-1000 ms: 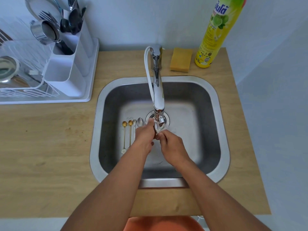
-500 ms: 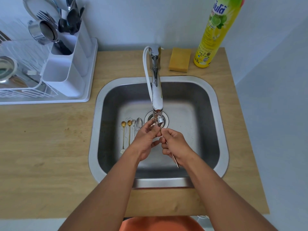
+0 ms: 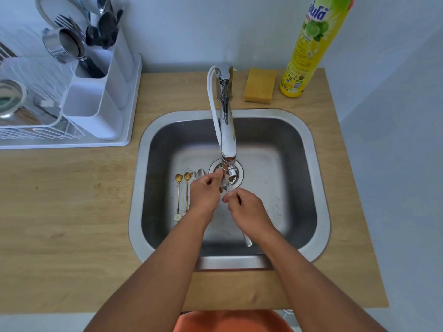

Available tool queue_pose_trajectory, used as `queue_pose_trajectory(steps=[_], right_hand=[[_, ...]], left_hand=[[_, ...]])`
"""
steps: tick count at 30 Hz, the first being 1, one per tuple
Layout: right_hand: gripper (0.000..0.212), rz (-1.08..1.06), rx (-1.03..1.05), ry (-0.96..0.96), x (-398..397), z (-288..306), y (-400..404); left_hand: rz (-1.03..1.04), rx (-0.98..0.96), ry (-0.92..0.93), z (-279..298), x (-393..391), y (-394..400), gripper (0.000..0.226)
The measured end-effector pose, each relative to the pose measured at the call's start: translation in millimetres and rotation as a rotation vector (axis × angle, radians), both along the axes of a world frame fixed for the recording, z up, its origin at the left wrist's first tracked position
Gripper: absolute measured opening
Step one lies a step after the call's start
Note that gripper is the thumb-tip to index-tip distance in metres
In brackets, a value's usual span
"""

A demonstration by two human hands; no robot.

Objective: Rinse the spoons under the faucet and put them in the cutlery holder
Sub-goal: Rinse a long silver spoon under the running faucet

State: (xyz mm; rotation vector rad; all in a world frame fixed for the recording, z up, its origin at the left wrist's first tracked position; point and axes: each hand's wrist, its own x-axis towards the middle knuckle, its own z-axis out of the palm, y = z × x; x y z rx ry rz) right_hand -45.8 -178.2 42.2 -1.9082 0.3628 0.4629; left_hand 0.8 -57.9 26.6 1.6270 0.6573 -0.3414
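Holding one spoon (image 3: pixel 225 186) under the faucet (image 3: pixel 227 137) tip, above the sink (image 3: pixel 321 188) drain: right hand (image 3: pixel 248 212) closed around the handle, whose end pokes out below the wrist, left hand (image 3: pixel 206 194) pinching the bowl with thumb and fingers. Lying on the sink floor just left of the left hand, two gold spoons (image 3: pixel 182 192) and some silver ones, partly hidden. Standing well apart at the far left, on the white rack (image 3: pixel 129 130): the holder (image 3: pixel 96 101), cutlery in its back part.
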Motion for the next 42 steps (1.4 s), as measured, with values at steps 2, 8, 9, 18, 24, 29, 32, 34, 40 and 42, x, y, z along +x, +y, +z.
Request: queue_pose_trajectory(steps=[2, 8, 9, 18, 24, 29, 32, 34, 40, 42], right_hand=[[0.023, 0.046, -0.035, -0.036, -2, -3, 0], [0.024, -0.081, 0.176, 0.034, 9, -7, -4], [0.023, -0.095, 0.193, 0.047, 11, -7, -4], [0.03, -0.285, 0.26, 0.088, 11, -10, -5], [0.027, -0.311, 0.323, 0.134, 24, -4, -1], [0.019, -0.349, 0.292, 0.194, 36, 0, 0], [0.013, -0.419, 0.27, 0.18, 45, 1, -1], [0.012, -0.369, 0.244, 0.173, 46, 0, 0], [0.019, -0.24, 0.217, 0.208, 40, 1, 6], [0.015, -0.277, 0.218, 0.201, 47, 3, 6]], left_hand=[[-0.014, 0.048, -0.016, 1, 1, -1, 0.033], [-0.183, -0.091, 0.026, 4, -8, 8, 0.017], [-0.188, -0.088, 0.052, 4, -10, 9, 0.016], [-0.217, -0.029, 0.127, 12, -11, 19, 0.019], [-0.338, 0.076, 0.061, 8, -18, 11, 0.029], [-0.377, 0.093, 0.042, 12, -32, 9, 0.028], [-0.442, 0.126, 0.03, 10, -45, 8, 0.028], [-0.408, 0.176, -0.011, 11, -44, 9, 0.028], [-0.439, 0.221, -0.009, 21, -26, 12, 0.032], [-0.454, 0.202, -0.022, 22, -28, 13, 0.03]])
